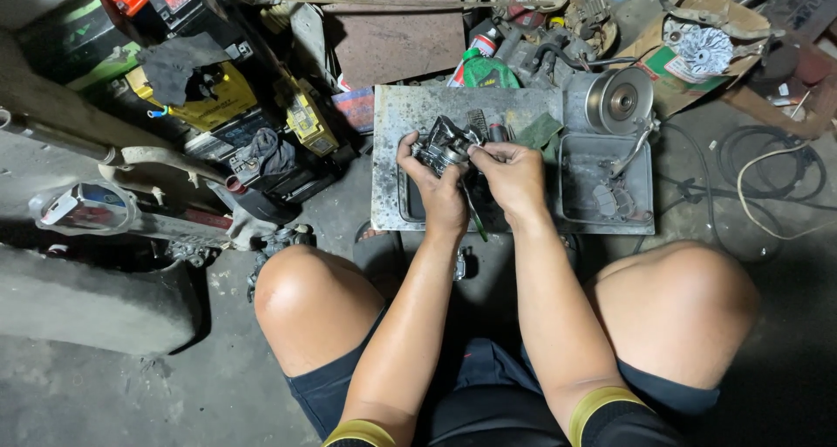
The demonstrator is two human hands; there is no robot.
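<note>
Squatting on the workshop floor, I grip a small grimy metal engine part, likely a carburetor [443, 143], in my left hand [438, 188], fingers clamped round its body above the steel tray [388, 150]. My right hand [514, 178] pinches at its side, closed on the part and on a green-handled screwdriver [475, 213] that hangs down from my palm. Both hands meet on the piece. It looks partly stripped, I judge: loose bits lie in the smaller tray [610, 194] on my right, beside a round pulley-like drum [619, 101]. Cleaning and reassembly seem still ahead.
</note>
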